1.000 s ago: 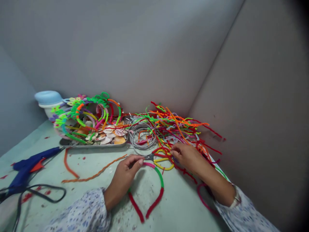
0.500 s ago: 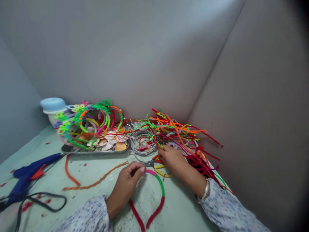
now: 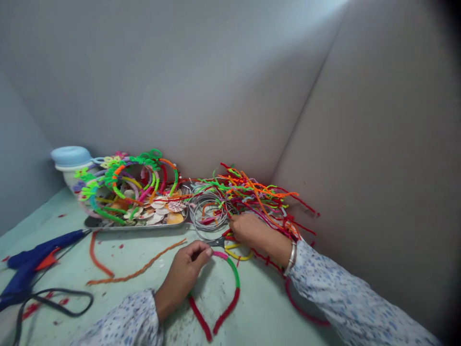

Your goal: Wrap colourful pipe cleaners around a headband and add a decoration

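Note:
A headband (image 3: 233, 278) wrapped in pink, green and red pipe cleaner lies in a loop on the table. My left hand (image 3: 185, 266) is closed on its top, thumb and fingers pinching near the pink part. My right hand (image 3: 252, 233) is at the near edge of the pile of pipe cleaners (image 3: 252, 192), its fingers curled downward. Whatever the right fingers hold is hidden. Just below that hand lie scissors (image 3: 236, 257) with red and yellow handles, partly covered. Red pipe cleaner (image 3: 306, 315) trails out beneath my right wrist.
A metal tray (image 3: 137, 227) holds shells and several finished headbands (image 3: 118, 180). Beside it sits a coil of wire (image 3: 205, 221). A blue glue gun (image 3: 46, 250) with a cord, loose orange pipe cleaners (image 3: 144, 269) and a blue-lidded container (image 3: 72, 158) are on the left. Walls stand behind and right.
My right hand has moved slightly left and lower, and its forearm now lies across the near part of the pile. Red strands now show below the wrist. My left hand keeps its pinch.

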Demonstrator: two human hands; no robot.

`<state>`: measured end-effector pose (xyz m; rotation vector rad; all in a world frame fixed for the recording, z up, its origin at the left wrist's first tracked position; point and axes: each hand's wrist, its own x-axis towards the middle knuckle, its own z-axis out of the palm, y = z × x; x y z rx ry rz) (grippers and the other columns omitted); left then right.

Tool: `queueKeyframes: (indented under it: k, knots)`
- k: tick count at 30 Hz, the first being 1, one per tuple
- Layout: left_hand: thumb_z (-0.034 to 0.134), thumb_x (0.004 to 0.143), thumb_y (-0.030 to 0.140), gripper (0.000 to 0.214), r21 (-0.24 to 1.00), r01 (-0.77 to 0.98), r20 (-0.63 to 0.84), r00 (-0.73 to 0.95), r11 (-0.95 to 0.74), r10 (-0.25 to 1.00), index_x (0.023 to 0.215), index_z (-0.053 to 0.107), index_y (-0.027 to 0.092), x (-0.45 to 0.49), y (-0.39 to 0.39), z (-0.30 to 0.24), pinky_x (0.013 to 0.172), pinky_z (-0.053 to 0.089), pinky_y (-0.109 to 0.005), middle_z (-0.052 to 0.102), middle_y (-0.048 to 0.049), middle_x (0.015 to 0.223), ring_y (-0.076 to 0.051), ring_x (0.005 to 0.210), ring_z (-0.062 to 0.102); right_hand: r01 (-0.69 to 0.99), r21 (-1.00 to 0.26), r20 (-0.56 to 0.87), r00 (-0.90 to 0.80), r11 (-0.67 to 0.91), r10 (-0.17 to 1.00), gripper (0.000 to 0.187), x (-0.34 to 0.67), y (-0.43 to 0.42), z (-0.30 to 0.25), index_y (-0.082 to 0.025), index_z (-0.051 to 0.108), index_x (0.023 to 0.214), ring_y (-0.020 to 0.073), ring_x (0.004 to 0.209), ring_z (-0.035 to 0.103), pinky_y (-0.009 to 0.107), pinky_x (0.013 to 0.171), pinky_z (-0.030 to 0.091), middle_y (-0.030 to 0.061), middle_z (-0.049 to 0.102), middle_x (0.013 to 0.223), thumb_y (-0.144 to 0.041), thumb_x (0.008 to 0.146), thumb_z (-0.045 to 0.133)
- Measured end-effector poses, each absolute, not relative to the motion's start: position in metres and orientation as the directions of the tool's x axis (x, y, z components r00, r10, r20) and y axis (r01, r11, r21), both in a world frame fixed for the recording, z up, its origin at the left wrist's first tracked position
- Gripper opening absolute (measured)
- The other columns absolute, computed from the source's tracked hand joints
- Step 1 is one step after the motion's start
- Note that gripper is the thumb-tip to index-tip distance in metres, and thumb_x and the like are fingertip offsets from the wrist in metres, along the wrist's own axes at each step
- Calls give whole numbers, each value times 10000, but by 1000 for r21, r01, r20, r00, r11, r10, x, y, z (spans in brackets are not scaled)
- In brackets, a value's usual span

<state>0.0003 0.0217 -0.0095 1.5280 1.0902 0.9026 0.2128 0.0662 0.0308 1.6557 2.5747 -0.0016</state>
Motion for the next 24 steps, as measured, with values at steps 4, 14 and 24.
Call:
queueKeyframes:
  k: [4,14,24]
  knots:
    - [617,779,418,261,984,164,19,299,-71,954,680,630,176,0,22,-9,640,377,-251,580,-9,663,-178,674,504,900,-68,6,-432,431,902,114,229,74,38,-150,681,806,176,716,636,240,623,414,94,695,859,-160,748,583]
    - [542,860,451,316,996,-78,-26,170,40,985,798,664,166,-3,27,-11,683,406,-236,621,-19,746,-157,708,521,863,-424,198,-208,275,958,210,271,86,49,-157,595,883,123,634,582,217,586,421,13,652,731,-266,871,415]
    - [608,821,427,268,994,-91,-43,183,61,982,747,652,174,-3,28,-12,653,395,-224,612,-2,717,-144,678,516,925,-313,297,-121,217,947,208,274,92,46,-186,700,980,173,856,622,268,765,442,58,705,951,-232,853,542]
